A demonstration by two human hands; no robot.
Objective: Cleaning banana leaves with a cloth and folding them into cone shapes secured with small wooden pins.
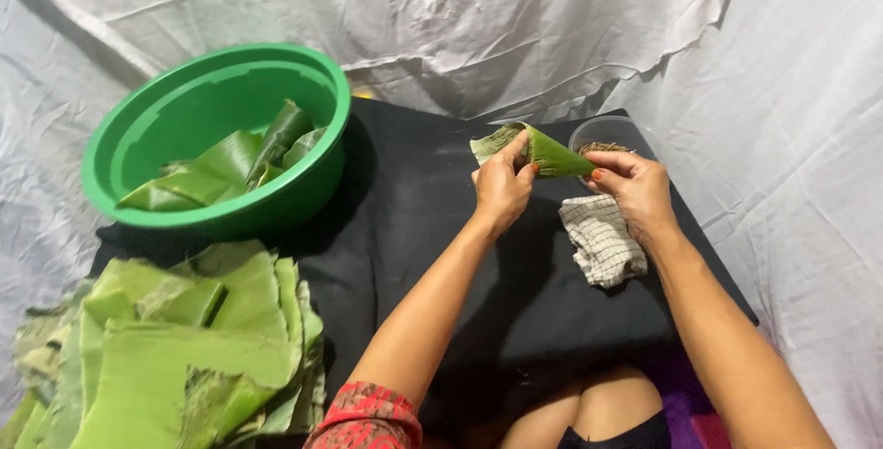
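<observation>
Bare knees and a red patterned sleeve (368, 417) edge the bottom of the scene, beside a stack of cut banana leaves (175, 348) at the counter's near left corner. Over the black cloth (432, 228), a person's left hand (501, 187) and right hand (635, 187) each pinch a folded green leaf cone (543, 153), fingertips pressed together on it, holding it above the cloth. A checked rag (602, 239) lies just under the right wrist, with a clear container (607, 134) behind. At far left a green basin (216, 132) holds more folded leaves (230, 164)
</observation>
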